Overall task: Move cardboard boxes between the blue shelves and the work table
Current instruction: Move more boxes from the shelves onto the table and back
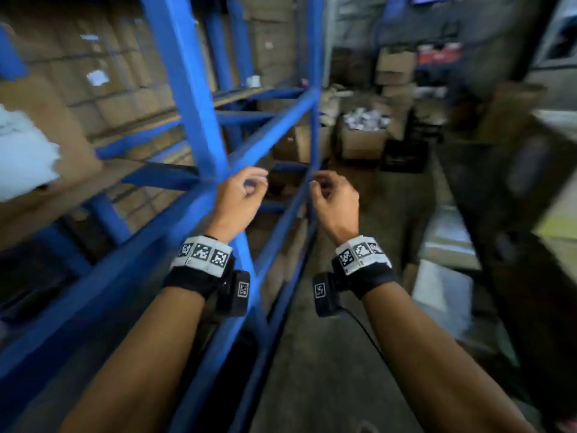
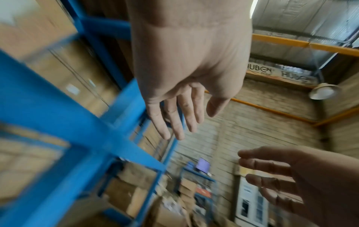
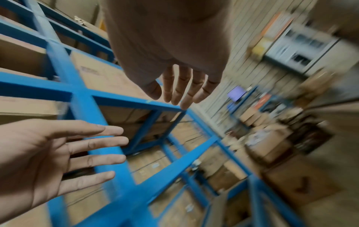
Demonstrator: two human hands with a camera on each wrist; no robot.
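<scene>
Item: cardboard boxes, brown, sealed, some bearing white labels; sitting stacked in rows on the blue shelves, to the person's left. More boxes are standing on the floor at the far end of the aisle. The work desk is not clearly showing in any view.

Hands: left hand and right hand are hovering side by side in front of the shelf frame, both empty; fingers are hanging relaxed and loosely spread, gripping nothing.

Handling, as judged: stiff-walled but crushable at corners; weight unknown, likely moderate given the full stacks. Faces are smooth, so palms are best pressing on two opposite sides, or fingers hooking under the bottom edges. Blur is limiting finer detail
</scene>
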